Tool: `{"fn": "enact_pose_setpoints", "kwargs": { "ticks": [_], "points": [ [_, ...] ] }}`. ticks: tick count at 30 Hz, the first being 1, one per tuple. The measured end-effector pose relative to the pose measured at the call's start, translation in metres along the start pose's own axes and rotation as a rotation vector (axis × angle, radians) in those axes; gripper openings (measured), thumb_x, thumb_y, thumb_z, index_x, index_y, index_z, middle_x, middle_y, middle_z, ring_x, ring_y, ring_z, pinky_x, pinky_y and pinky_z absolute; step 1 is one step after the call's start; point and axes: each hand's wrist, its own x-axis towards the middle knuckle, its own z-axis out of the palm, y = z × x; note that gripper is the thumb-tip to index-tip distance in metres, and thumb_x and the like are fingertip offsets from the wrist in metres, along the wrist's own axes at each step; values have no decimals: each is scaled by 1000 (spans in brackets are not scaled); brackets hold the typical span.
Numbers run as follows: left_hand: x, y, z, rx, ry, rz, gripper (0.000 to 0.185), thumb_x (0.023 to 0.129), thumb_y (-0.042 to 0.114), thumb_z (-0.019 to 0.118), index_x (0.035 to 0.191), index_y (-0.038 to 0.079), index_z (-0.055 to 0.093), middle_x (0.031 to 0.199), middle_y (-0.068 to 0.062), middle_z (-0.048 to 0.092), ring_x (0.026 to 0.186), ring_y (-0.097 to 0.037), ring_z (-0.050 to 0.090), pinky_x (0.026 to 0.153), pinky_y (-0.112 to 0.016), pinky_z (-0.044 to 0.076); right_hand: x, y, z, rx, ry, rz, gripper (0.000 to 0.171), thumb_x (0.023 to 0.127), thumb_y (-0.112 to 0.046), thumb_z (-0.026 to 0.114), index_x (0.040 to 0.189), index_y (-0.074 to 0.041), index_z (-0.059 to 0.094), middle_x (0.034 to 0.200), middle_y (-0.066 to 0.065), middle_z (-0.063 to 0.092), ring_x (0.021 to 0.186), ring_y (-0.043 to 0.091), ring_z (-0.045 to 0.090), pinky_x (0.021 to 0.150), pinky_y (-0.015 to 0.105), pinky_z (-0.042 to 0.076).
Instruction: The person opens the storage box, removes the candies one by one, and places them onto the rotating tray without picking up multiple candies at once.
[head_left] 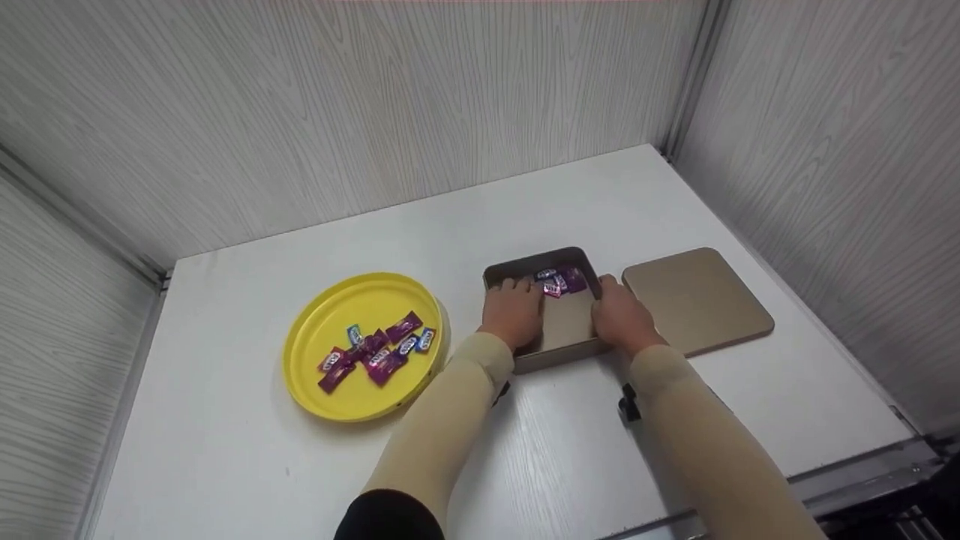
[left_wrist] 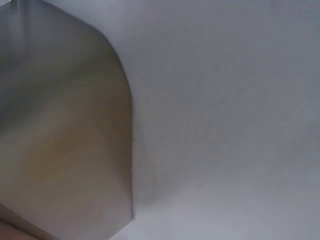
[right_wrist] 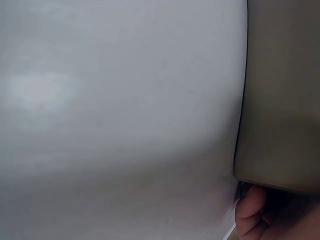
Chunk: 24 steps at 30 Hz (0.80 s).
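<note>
A bronze-coloured metal tin (head_left: 570,337) stands on the white table in front of me, lidless, with several wrapped candies (head_left: 562,281) gathered at its far end. My left hand (head_left: 514,311) lies over the tin's left wall, gripping that side and hiding most of it. Along the opposite wall, my right hand (head_left: 621,315) holds the right side. In the right wrist view, curled fingers (right_wrist: 251,210) show right at the tin's edge. The left wrist view shows the tin's smooth outer wall (left_wrist: 75,145), with only a sliver of hand in the lower left corner.
A round yellow tray (head_left: 322,300) with several purple, pink and blue wrapped candies (head_left: 379,352) sits left of the tin. Flat on the table at the right lies the matching bronze lid (head_left: 697,300). Pale wood-grain panels (head_left: 420,97) stand around the table's back and sides.
</note>
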Motion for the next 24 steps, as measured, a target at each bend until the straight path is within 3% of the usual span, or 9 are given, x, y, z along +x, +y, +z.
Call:
{"fn": "enact_pose_setpoints", "kwargs": {
  "ticks": [8, 18, 24],
  "points": [
    [0, 5, 2, 50, 42, 2, 41, 101, 25, 47, 139, 16, 61, 132, -6, 64, 121, -28, 57, 98, -46, 47, 0, 2, -4, -18, -3, 3, 47, 99, -14, 34, 143, 5, 37, 127, 26, 57, 115, 40, 56, 100, 59, 43],
    [-1, 3, 4, -20, 124, 20, 23, 103, 29, 53, 113, 18, 71, 111, -1, 71, 106, -25, 62, 89, -42, 51, 0, 2, -6, -10, -15, 21, 48, 100, -13, 35, 145, 4, 36, 129, 26, 56, 116, 39, 55, 102, 59, 42],
    [0, 2, 7, -49, 133, 17, 21, 102, 25, 54, 110, 18, 72, 107, -2, 72, 102, -25, 63, 87, -42, 51, 0, 1, -4, -5, -17, 32, 47, 100, -14, 35, 144, 3, 38, 127, 25, 57, 111, 38, 56, 99, 59, 43]
  ]
}}
